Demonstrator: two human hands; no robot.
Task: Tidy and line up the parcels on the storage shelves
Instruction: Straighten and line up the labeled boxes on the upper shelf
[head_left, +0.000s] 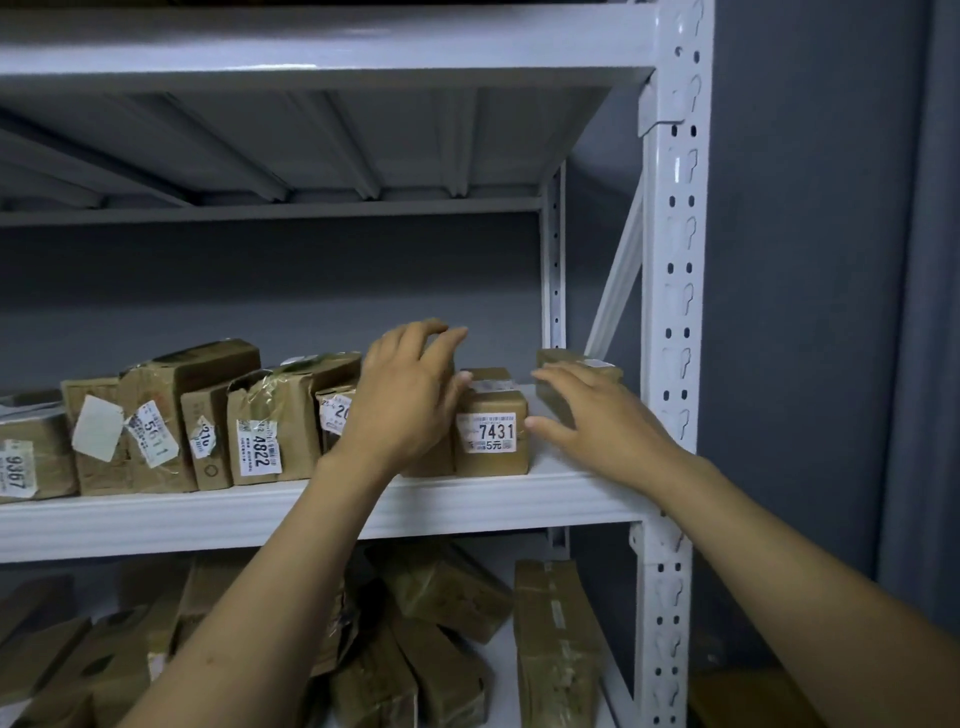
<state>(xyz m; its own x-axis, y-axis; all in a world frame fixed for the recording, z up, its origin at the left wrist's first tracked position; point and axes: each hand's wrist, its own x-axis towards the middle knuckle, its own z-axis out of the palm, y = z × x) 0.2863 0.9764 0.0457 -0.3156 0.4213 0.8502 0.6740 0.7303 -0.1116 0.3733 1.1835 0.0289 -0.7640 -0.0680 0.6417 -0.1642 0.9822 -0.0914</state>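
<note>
A row of brown taped parcels stands along the front of the middle shelf. Their labels read 9367, 5611, 4822 and 7431. My left hand lies over a parcel just left of the 7431 box, fingers spread across its top, hiding most of it. My right hand is open to the right of the 7431 box, thumb near its side, in front of a small parcel at the shelf's right end. Whether either hand grips anything is unclear.
The white shelf post stands close to my right wrist. The lower shelf holds several brown parcels lying jumbled at angles, one long box at its right. A grey wall is behind and to the right.
</note>
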